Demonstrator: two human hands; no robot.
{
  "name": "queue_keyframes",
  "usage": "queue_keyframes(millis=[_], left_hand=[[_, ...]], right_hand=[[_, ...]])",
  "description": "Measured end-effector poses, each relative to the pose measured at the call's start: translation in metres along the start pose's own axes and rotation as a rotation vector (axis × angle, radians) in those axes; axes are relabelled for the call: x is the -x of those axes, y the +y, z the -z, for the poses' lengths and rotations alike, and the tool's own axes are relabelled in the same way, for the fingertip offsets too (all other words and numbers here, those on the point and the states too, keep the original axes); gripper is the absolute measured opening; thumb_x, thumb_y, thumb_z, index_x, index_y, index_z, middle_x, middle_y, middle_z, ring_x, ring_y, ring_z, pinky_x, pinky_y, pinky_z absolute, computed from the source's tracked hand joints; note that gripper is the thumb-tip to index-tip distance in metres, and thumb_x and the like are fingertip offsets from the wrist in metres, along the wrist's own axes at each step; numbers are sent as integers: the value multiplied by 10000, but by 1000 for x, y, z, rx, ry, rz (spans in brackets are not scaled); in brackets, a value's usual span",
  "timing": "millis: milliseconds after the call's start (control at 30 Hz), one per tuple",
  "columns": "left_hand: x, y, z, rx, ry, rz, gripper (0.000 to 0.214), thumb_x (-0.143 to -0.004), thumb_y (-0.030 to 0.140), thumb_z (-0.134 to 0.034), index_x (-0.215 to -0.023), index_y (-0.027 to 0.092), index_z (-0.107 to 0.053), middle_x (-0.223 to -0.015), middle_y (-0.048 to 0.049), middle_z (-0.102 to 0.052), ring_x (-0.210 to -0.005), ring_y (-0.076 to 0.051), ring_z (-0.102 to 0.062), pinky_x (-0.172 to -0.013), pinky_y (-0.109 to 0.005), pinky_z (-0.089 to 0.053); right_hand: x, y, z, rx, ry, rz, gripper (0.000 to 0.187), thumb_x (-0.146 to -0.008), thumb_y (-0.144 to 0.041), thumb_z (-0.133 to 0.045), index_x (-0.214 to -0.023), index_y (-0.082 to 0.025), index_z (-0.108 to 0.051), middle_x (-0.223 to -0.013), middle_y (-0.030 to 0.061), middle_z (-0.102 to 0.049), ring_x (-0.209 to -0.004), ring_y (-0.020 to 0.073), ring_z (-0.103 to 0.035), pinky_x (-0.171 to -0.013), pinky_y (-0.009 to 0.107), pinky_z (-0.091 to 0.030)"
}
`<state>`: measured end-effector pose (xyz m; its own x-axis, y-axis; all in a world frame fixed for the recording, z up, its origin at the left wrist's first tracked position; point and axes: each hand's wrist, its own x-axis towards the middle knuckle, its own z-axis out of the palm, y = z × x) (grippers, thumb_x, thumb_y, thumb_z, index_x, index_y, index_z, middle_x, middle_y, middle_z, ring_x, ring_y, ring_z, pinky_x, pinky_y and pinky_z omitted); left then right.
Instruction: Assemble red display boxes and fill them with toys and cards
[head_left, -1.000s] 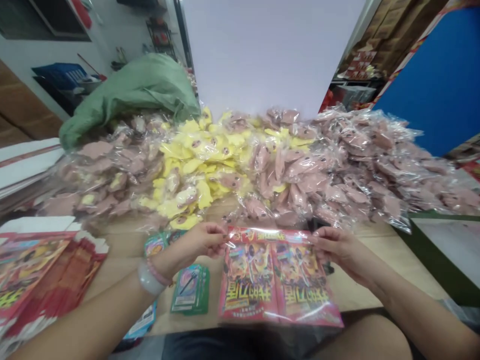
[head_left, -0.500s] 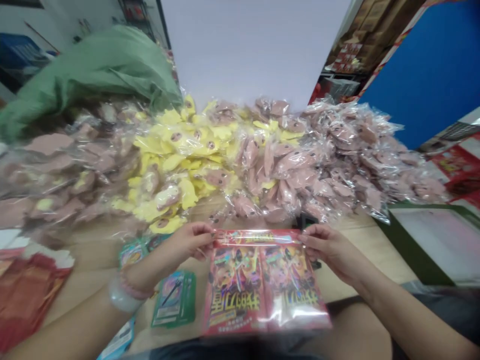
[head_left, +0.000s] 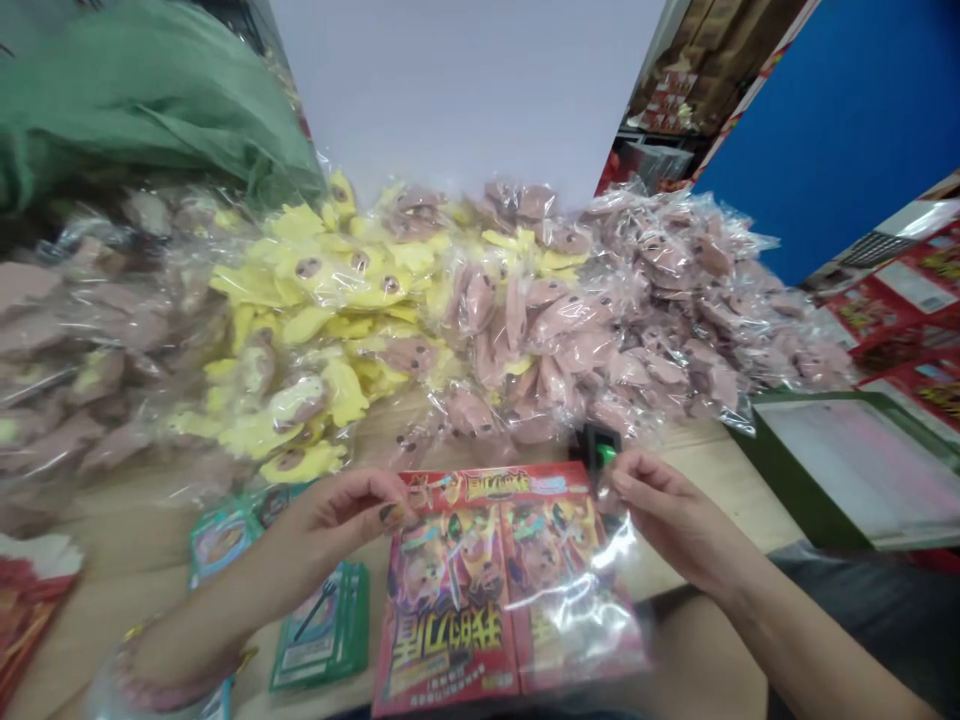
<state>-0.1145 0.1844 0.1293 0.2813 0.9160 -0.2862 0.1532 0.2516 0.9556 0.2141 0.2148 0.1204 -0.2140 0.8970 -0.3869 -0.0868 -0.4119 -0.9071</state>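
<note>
Item: my left hand [head_left: 330, 520] and right hand [head_left: 667, 510] are pinching the top corners of a clear bag [head_left: 592, 600], holding two red card packs [head_left: 450, 610] between them. Green cards [head_left: 319, 625] are lying just below my left hand; bagged plush toys [head_left: 510, 320] are heaped ahead of both hands.

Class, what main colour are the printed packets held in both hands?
The packets are red, best in the head view.

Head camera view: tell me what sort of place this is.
Probably a small packing workshop or stockroom for toys and card goods. It shows a large heap of plastic-bagged pink and yellow plush toys, clear-bagged red printed packets on a wooden table, and stacked cardboard cartons behind.
</note>
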Motion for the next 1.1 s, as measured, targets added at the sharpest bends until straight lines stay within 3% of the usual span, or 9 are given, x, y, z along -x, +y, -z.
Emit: queue_keyframes(millis=[167, 333, 433, 833, 1000, 1100], left_hand=[[-11, -7, 0, 12, 112, 219, 241, -668, 395, -646, -703, 166, -579, -584, 15, -556, -524, -112, -511, -523, -220, -425], [-16, -12, 1, 43, 141, 313, 268, -620, 394, -662, -694, 156, -565, -560, 24, -557, -496, -106, -513, -518, -224, -421], [-17, -12, 2, 51, 129, 357, 269, -620, 394, -653, -690, 153, -554, -548, 20, -563, -492, -109, -521, -524, -231, -425], [-18, -17, 8, 87, 41, 300, 159, -712, 304, -591, -738, 154, -544, -595, 39, -569, -516, -72, -514, -533, -191, -410], [-21, -16, 9, 50, 35, 290, 64, -691, 218, -543, -705, 155, -539, -572, 41, -567, -503, -71, -507, -519, -186, -396], [-24, -12, 8, 31, 43, 315, 98, -678, 249, -548, -696, 154, -531, -565, 43, -560, -494, -73, -512, -512, -190, -401]], right_hand=[[-9, 1, -6, 60, 85, -120, 297, -597, -356, -754, -663, -162, -539, -549, -40, -518, -511, 66, -423, -515, 205, -315], [-16, 4, -10, 53, 166, -134, 482, -539, -344, -789, -878, -197, -480, -579, -64, -537, -475, 59, -441, -483, 191, -320], [-16, 5, -10, 64, 151, -125, 469, -571, -351, -773, -881, -200, -455, -557, -72, -526, -462, 52, -436, -468, 180, -320], [-17, 10, -9, 114, 172, -111, 450, -559, -390, -780, -852, -202, -495, -523, -73, -508, -442, 50, -412, -419, 163, -307], [-17, 13, -10, 113, 208, -99, 479, -513, -420, -794, -828, -201, -507, -517, -71, -503, -446, 51, -415, -413, 155, -307], [-17, 14, -9, 117, 218, -89, 477, -513, -428, -792, -824, -202, -510, -518, -71, -499, -443, 49, -415, -411, 153, -309]])
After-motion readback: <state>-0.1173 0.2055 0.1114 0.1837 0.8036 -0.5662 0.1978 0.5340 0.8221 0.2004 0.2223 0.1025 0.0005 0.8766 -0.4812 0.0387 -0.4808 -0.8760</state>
